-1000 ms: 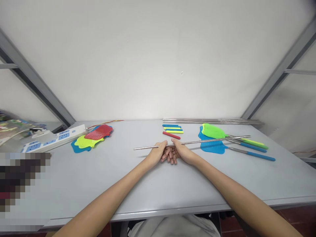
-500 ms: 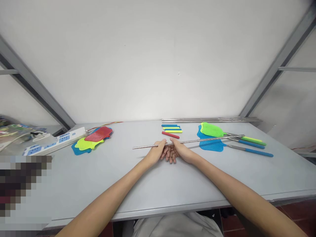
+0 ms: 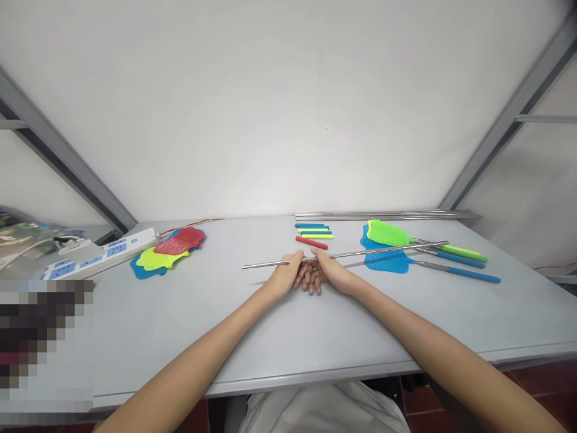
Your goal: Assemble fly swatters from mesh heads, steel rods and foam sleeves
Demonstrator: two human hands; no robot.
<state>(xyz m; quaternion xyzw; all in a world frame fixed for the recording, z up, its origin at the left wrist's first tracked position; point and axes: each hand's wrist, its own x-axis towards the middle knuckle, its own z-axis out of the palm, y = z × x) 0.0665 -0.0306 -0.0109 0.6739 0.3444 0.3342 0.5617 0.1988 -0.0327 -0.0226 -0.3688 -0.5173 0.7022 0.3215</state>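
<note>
A thin metal telescopic rod (image 3: 265,264) lies crosswise in both hands, just above the table. My left hand (image 3: 291,273) is closed on it, thumb on top and fingers curled beneath. Close beside it, my right hand (image 3: 331,272) grips the same rod, with the fingertips of both hands nearly meeting. The rod's long end reaches right, over the fly swatters. Just beyond my hands is a red handle grip (image 3: 312,243), and behind it lie several blue and yellow handle grips (image 3: 317,237).
Fly swatters with a green head (image 3: 388,233) and a blue head (image 3: 390,262) lie at right. More metal rods (image 3: 360,216) rest along the wall. At left are loose red, yellow (image 3: 155,258) and blue swatter heads beside a white power strip (image 3: 128,243).
The view has tipped slightly, so things on the table sit a little higher. Both hands keep their hold on the rod, with almost no movement.
</note>
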